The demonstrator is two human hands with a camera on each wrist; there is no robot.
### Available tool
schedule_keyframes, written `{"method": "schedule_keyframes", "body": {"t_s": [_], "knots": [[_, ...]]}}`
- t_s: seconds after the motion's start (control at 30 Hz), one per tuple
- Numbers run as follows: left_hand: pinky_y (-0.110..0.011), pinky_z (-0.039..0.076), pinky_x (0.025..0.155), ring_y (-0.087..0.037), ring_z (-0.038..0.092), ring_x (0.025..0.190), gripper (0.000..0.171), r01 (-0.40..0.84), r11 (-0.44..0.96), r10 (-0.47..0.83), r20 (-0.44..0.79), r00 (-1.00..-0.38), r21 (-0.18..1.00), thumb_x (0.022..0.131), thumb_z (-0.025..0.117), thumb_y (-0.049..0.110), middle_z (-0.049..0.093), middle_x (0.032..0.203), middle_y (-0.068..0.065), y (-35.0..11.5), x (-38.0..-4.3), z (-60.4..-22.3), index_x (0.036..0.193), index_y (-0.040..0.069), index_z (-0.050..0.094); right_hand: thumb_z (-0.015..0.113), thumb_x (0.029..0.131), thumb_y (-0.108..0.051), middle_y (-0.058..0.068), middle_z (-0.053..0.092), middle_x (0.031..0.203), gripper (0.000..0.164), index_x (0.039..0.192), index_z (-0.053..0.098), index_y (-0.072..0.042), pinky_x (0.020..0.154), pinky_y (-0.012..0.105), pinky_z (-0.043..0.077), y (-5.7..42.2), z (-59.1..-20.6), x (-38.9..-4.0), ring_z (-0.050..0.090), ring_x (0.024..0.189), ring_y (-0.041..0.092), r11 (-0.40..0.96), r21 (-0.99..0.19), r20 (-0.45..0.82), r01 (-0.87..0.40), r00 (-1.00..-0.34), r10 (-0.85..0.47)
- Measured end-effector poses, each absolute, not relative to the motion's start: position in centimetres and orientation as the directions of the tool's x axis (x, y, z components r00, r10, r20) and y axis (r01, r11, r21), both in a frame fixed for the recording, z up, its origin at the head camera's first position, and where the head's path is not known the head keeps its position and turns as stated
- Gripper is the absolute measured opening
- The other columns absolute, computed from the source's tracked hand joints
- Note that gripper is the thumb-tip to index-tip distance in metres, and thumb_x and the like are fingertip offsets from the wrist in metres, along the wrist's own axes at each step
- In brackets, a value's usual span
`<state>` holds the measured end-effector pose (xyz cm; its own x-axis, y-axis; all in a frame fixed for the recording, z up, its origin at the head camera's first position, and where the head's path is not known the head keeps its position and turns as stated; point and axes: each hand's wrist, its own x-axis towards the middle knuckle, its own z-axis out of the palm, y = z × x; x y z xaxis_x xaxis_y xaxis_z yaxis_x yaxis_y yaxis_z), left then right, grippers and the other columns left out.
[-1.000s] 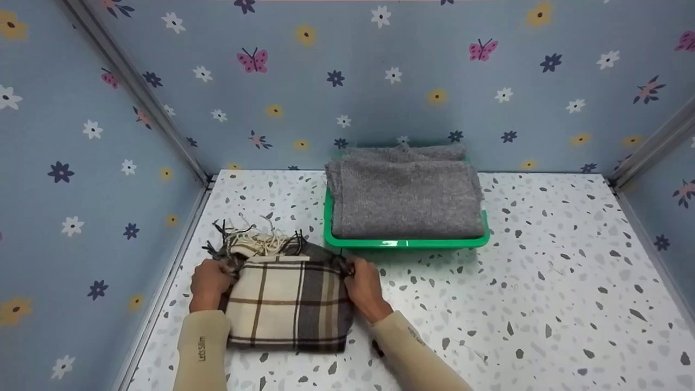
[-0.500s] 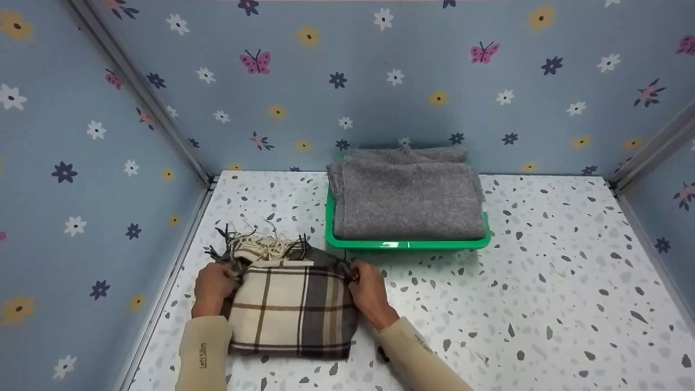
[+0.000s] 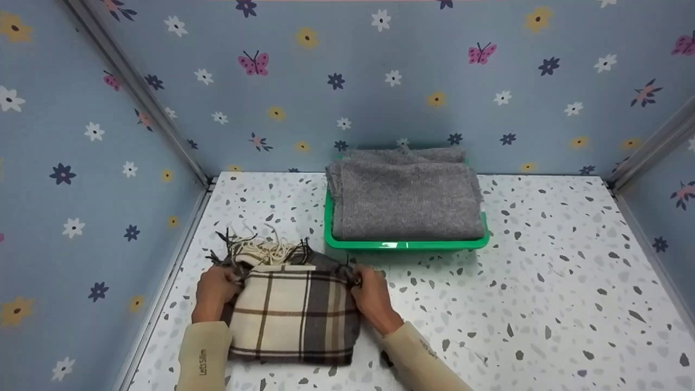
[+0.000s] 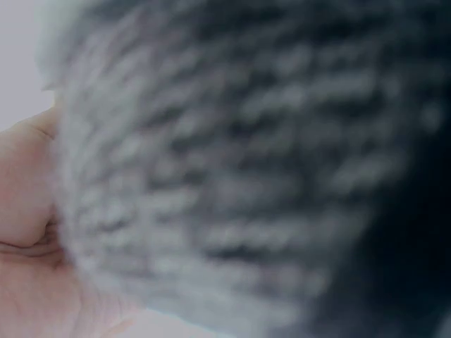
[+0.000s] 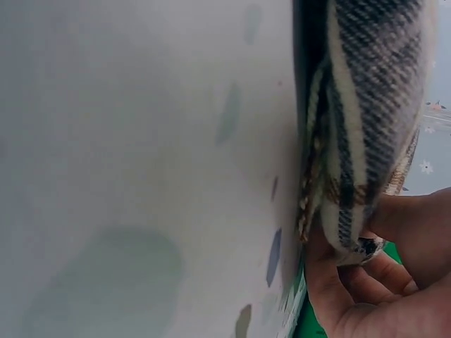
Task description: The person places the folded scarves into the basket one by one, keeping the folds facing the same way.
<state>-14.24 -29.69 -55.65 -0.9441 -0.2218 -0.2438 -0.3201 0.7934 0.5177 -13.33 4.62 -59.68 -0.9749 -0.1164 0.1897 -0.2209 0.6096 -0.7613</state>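
Note:
A folded plaid scarf (image 3: 293,315) in cream, black and brown lies on the speckled table, its cream and black fringe (image 3: 271,251) spread at the far edge. At its far left corner, my left hand (image 3: 214,288) grips the cloth. My right hand (image 3: 374,293) pinches the far right corner. In the right wrist view, thumb and fingers close round the edge of the plaid cloth (image 5: 373,105), with one finger against the tabletop. Blurred dark cloth (image 4: 225,169) fills most of the left wrist view, hiding the left fingertips.
Beyond the scarf, right of centre, a green tray (image 3: 407,245) holds folded grey cloth (image 3: 407,201) against the back wall. Blue flowered panels (image 3: 336,54) enclose the white speckled table (image 3: 564,282) at the back and both sides.
Both hands have drawn slightly toward the body, and the scarf has slid a little nearer with them. The grip at both corners has held. The green tray has stayed put.

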Motion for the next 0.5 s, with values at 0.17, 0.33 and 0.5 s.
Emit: {"method": "schedule_keyframes", "body": {"t_s": [0.17, 0.33, 0.5], "knots": [[-0.033, 0.030, 0.058, -0.017, 0.028, 0.059, 0.049, -0.297, 0.804, -0.208, -0.226, -0.952, 0.515, 0.087, 0.066, -0.004, 0.028, 0.057, 0.004, -29.81, -14.22, -55.97, 0.058, 0.020, 0.035, 0.064, 0.079, 0.020, 0.010, 0.067, 0.081, 0.027, 0.090, 0.066, -0.005, 0.061, 0.036, 0.048, 4.94, -59.61, -13.06, 0.058, 0.069, 0.020, 0.610, -0.766, 0.163, -0.201, -0.980, -0.118], [-0.035, 0.030, 0.059, -0.017, 0.029, 0.059, 0.048, -0.291, 0.797, -0.201, -0.221, -0.954, 0.529, 0.085, 0.068, -0.004, 0.028, 0.058, 0.004, -29.61, -14.08, -55.79, 0.058, 0.020, 0.036, 0.064, 0.078, 0.020, 0.009, 0.065, 0.077, 0.027, 0.087, 0.066, -0.005, 0.061, 0.034, 0.046, 5.18, -59.56, -12.92, 0.055, 0.067, 0.018, 0.608, -0.765, 0.180, -0.214, -0.977, -0.118], [-0.039, 0.036, 0.063, -0.021, 0.038, 0.062, 0.045, -0.315, 0.787, -0.216, -0.242, -0.946, 0.531, 0.085, 0.073, -0.002, 0.039, 0.060, 0.002, -29.29, -13.94, -55.56, 0.059, 0.018, 0.043, 0.063, 0.076, 0.020, 0.007, 0.062, 0.074, 0.027, 0.086, 0.065, -0.005, 0.060, 0.032, 0.043, 5.41, -59.50, -12.85, 0.051, 0.066, 0.016, 0.603, -0.766, 0.190, -0.224, -0.974, -0.120]]}}
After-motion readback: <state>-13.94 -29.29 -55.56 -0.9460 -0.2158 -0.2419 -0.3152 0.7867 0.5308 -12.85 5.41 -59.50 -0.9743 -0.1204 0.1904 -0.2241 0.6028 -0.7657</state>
